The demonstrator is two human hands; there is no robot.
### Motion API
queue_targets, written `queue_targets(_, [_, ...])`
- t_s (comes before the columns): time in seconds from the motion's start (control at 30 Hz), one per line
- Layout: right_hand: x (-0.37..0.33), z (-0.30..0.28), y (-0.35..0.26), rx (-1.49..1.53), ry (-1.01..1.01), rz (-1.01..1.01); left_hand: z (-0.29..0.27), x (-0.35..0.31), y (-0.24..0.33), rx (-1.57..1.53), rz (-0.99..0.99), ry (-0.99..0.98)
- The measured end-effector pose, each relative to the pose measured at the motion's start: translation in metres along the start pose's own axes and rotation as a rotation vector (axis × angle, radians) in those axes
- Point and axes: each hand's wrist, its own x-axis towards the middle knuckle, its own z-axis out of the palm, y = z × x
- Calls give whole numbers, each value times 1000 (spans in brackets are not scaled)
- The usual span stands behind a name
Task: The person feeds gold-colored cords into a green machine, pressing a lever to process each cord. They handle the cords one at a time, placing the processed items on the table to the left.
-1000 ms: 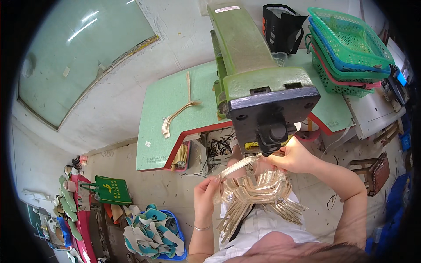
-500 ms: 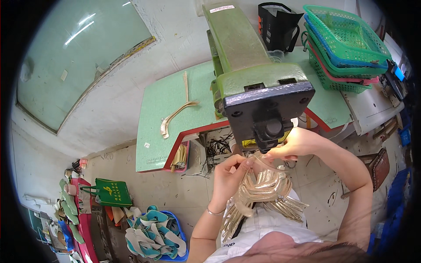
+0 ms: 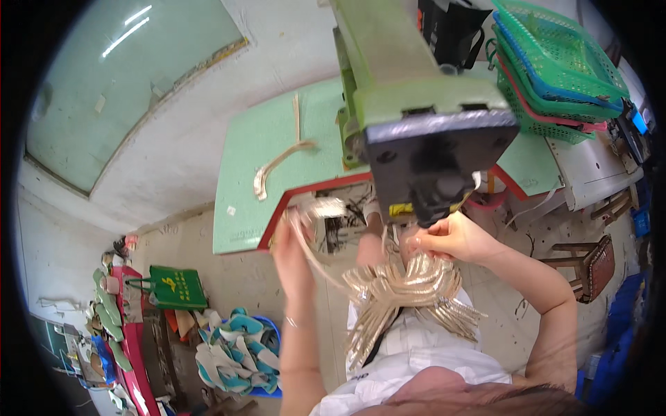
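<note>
A bundle of shiny gold straps (image 3: 416, 284) lies across my lap, its strips fanning out to both sides. My left hand (image 3: 293, 253), smeared by motion, is off to the left by the table's cut-out, closed on a gold strap (image 3: 316, 258) that trails back toward the bundle. A blurred shiny end of it shows beside the fingers. Just under the black head (image 3: 444, 156) of the green machine (image 3: 399, 62), my right hand (image 3: 454, 239) is closed in a pinch above the bundle. What its fingertips hold is too small to make out.
Two gold straps (image 3: 281, 166) lie on the green table (image 3: 239, 152), which has a red edge. Stacked baskets (image 3: 555, 76) stand at the back right. A wooden stool (image 3: 590, 270) is to the right. At lower left are a green bag (image 3: 177, 288) and a blue tub of teal-and-white pieces (image 3: 239, 353).
My left hand has swung left and up, away from my right hand, drawing a strap along. The right hand stays near the machine head. The whole view has shifted slightly.
</note>
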Motion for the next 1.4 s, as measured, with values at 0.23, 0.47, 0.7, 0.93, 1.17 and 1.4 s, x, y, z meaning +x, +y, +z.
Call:
queue_targets(0.23, [22,64,141,-726,94,-480,1,245,-59,1047,297,-53])
queue_targets(0.47, [29,99,194,-1003,133,-471,40,200,-94,1132,910,296])
queue_targets(0.7, [19,88,193,-706,173,-437,18,-17,-51,1134,369,-1159])
queue_targets(0.93, [17,93,189,-640,242,-470,-4,-74,-111,986,531,-999])
queue_targets(1.17, [-11,82,141,-325,-5,-269,-11,-52,-51,477,-145,-1169])
queue_targets(1.4, [-26,-16,-2,-557,-220,-493,23,-53,3,-30,-322,-943])
